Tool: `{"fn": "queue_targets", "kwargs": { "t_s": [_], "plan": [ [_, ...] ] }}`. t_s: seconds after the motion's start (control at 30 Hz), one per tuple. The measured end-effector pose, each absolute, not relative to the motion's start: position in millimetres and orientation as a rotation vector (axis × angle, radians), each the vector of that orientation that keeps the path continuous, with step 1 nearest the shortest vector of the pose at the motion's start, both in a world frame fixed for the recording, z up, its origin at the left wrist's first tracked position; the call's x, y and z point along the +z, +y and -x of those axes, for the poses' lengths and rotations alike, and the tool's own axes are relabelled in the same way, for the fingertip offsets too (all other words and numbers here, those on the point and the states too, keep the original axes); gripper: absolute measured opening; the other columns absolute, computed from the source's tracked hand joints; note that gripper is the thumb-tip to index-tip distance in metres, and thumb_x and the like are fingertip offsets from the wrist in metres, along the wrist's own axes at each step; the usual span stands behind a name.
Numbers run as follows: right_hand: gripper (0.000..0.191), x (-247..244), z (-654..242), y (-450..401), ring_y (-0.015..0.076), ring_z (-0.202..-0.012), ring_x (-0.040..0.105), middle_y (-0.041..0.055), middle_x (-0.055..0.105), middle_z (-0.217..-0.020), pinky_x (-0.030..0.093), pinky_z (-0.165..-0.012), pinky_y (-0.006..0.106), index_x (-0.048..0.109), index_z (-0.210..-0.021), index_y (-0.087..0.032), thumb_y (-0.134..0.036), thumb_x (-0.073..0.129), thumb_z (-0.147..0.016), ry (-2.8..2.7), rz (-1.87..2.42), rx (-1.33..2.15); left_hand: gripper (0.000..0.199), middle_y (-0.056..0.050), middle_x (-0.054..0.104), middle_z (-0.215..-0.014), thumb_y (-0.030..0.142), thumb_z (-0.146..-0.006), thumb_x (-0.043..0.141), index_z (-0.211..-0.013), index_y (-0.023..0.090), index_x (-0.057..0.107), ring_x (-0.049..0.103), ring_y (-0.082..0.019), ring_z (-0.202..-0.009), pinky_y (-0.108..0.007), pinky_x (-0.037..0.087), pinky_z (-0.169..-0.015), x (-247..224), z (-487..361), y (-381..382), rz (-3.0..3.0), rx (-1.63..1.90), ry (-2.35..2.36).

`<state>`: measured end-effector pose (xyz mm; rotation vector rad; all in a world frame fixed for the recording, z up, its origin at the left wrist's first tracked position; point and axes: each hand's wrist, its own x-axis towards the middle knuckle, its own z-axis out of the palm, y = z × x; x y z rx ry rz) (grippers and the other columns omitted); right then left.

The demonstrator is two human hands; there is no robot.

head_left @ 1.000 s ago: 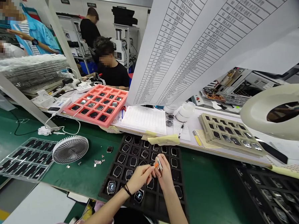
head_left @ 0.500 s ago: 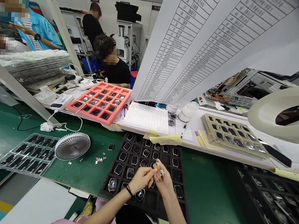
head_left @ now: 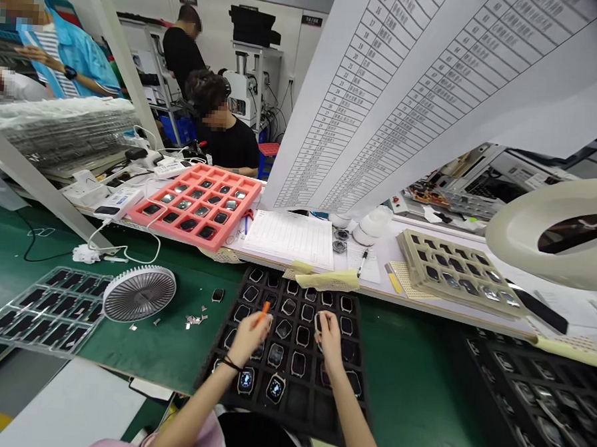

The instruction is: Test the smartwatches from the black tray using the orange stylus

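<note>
My left hand (head_left: 248,337) is over the left part of a black foam tray (head_left: 296,400), its fingers closed on a slim orange stick-like tool (head_left: 262,312) that points up. My right hand (head_left: 331,337) is above the tray's right side, thumb and fingers pinched at the edge of a smartwatch (head_left: 318,321) that they partly hide. Rows of smartwatches fill many compartments of the tray. Near its front edge, a lit watch (head_left: 276,388) and another lit watch (head_left: 245,380) show bright dials.
A small white fan (head_left: 139,294), metal bits (head_left: 196,319) and a loose watch (head_left: 217,294) lie left of the tray. A pink tray (head_left: 218,236) and a beige tray (head_left: 457,295) stand on the shelf. Printed sheets (head_left: 365,100) hang in front. Co-workers are behind.
My hands, which were together around a small item with orange on it, have parted. The left moved left with the orange tool; the right moved slightly right. Two lit dials now show between my arms.
</note>
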<state>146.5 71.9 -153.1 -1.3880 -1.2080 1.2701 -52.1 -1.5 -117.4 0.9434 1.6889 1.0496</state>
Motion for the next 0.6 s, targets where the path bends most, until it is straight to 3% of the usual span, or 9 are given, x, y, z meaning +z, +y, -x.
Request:
{"fn": "queue_targets", "kwargs": {
  "t_s": [0.13, 0.23, 0.33, 0.43, 0.6],
  "plan": [
    [0.034, -174, -180, 109, 0.0193, -0.047, 0.049, -0.0054, 0.046, -0.056, 0.040, -0.046, 0.030, 0.053, -0.091, -0.025, -0.058, 0.045, -0.082, -1.488, 1.481, 1.006, 0.038, 0.003, 0.046, -0.049, 0.047, -0.084, 0.047, -0.057, 0.021, 0.045, 0.051, -0.015, -0.053, -0.024, 0.037, -0.052, -140, 140, -2, -0.850, 0.976, 2.062],
    [0.024, -186, -186, 117, 0.0278, -0.070, 0.060, 0.0046, 0.057, -0.071, 0.047, -0.062, 0.040, 0.055, -0.085, -0.024, -0.045, 0.043, -0.085, -1.704, 1.481, 0.819, 0.036, 0.001, 0.054, -0.056, 0.038, -0.088, 0.052, -0.058, 0.018, 0.051, 0.058, -0.017, -0.063, -0.028, 0.044, -0.063, -160, 184, -9, -0.757, 0.798, 2.244],
    [0.021, -192, -178, 114, 0.0342, -0.095, 0.057, 0.0152, 0.061, -0.094, 0.044, -0.079, 0.050, 0.057, -0.087, -0.021, -0.030, 0.039, -0.087, -1.910, 1.446, 0.631, 0.027, -0.002, 0.064, -0.077, 0.037, -0.091, 0.055, -0.079, 0.014, 0.061, 0.062, -0.016, -0.075, -0.033, 0.049, -0.073, -180, 203, -15, -0.688, 0.651, 2.314],
    [0.027, -193, -166, 106, 0.0322, -0.110, 0.052, 0.0155, 0.061, -0.111, 0.040, -0.090, 0.051, 0.059, -0.097, -0.020, -0.014, 0.034, -0.087, -2.149, 1.324, 0.506, 0.028, -0.003, 0.065, -0.087, 0.039, -0.093, 0.053, -0.091, 0.013, 0.062, 0.063, -0.017, -0.080, -0.035, 0.051, -0.076, -193, 208, -15, -0.654, 0.576, 2.324],
    [0.044, -190, -150, 100, 0.0245, -0.118, 0.050, 0.0073, 0.065, -0.115, 0.036, -0.099, 0.044, 0.059, -0.106, -0.023, 0.002, 0.035, -0.078, -2.513, 1.075, 0.383, 0.036, -0.001, 0.064, -0.076, 0.045, -0.094, 0.047, -0.087, 0.013, 0.062, 0.062, -0.015, -0.070, -0.033, 0.050, -0.071, -205, 202, -15, -0.702, 0.579, 2.267]
  ]
}}
